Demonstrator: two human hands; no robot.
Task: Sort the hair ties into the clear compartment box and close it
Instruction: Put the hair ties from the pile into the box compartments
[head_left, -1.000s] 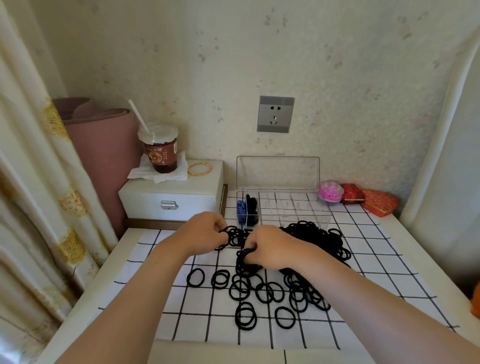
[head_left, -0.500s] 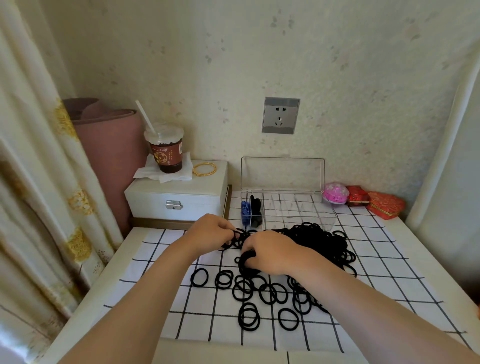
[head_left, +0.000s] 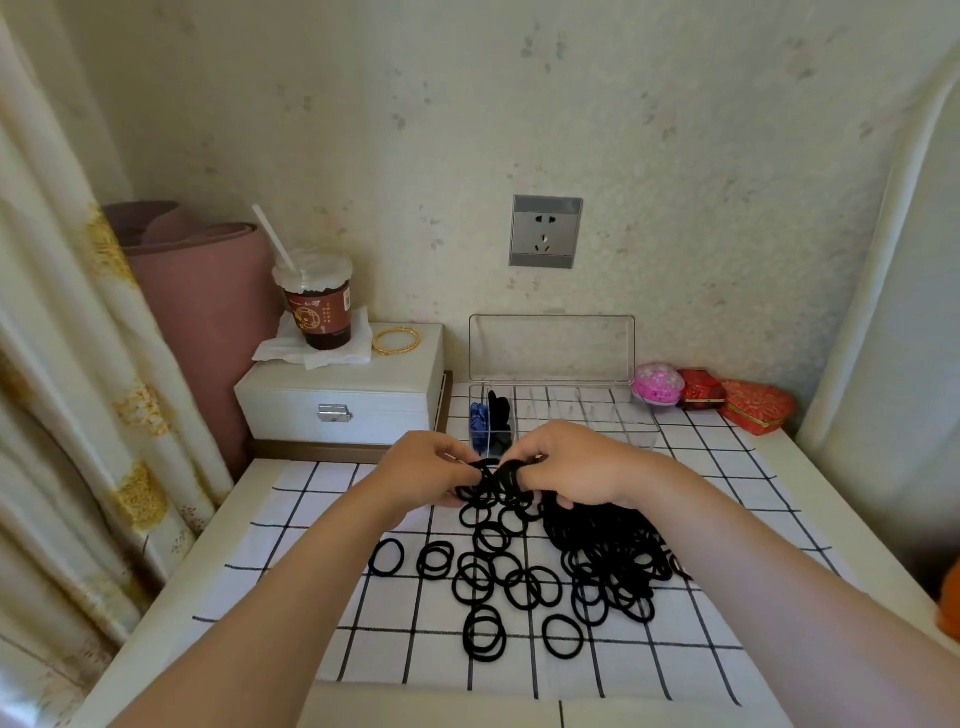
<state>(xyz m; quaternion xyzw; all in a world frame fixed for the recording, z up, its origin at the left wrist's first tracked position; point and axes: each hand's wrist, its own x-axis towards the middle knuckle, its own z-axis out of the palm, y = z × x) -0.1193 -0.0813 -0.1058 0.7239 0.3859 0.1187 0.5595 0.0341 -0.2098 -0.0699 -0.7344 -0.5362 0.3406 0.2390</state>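
1. The left hand (head_left: 431, 470) and right hand (head_left: 566, 465) are together over the middle of the desk. Each has its fingers curled round one shared bunch of black hair ties (head_left: 498, 477).
2. More thin, round elastic loops form a heaped pile (head_left: 608, 545) toward the right edge, and single ones are scattered toward the front edge.
3. The clear compartment box (head_left: 587, 410), of hard transparent plastic, stands at the back edge with its lid (head_left: 550, 348) upright. Its left cells hold blue and black ties.
4. A white cloth with a black grid (head_left: 415, 623) covers the pale desk (head_left: 208, 561). A glossy white jewellery box (head_left: 343, 400) sits in the back-left corner, below a speckled wall with a grey socket (head_left: 545, 231).
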